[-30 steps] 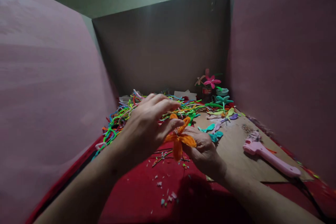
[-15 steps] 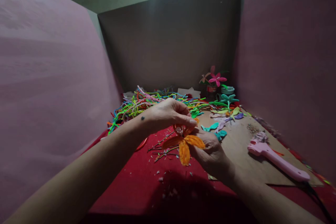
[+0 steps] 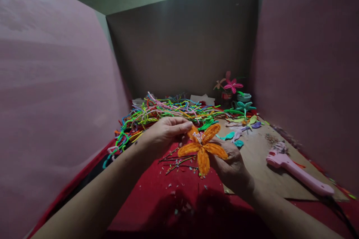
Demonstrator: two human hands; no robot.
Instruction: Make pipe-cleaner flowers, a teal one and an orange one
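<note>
An orange flower [image 3: 203, 158] of fuzzy pipe-cleaner petals faces me, with small whitish stamens at its centre. My right hand [image 3: 231, 160] is closed behind it and holds it from the back; the stem and most of those fingertips are hidden by the petals. At the upper left petal, my left hand [image 3: 171, 132] has thumb and fingers pinched on the petal's tip. Below the flower, thin dark stems [image 3: 179, 162] lie on the red cloth [image 3: 131, 198] among scattered bits of fluff.
A heap of coloured pipe cleaners [image 3: 157, 110] spreads across the back. On the right, a brown board [image 3: 252, 171] carries loose petals [image 3: 238, 134] and a pink corded tool [image 3: 300, 173]. Behind it, a pink flower [image 3: 232, 85] stands in a jar. Pink walls [image 3: 56, 82] rise on either side.
My left hand has moved down and left, from above the flower's centre to the upper left petal. The upper petals now show fully, and the flower is turned more toward me.
</note>
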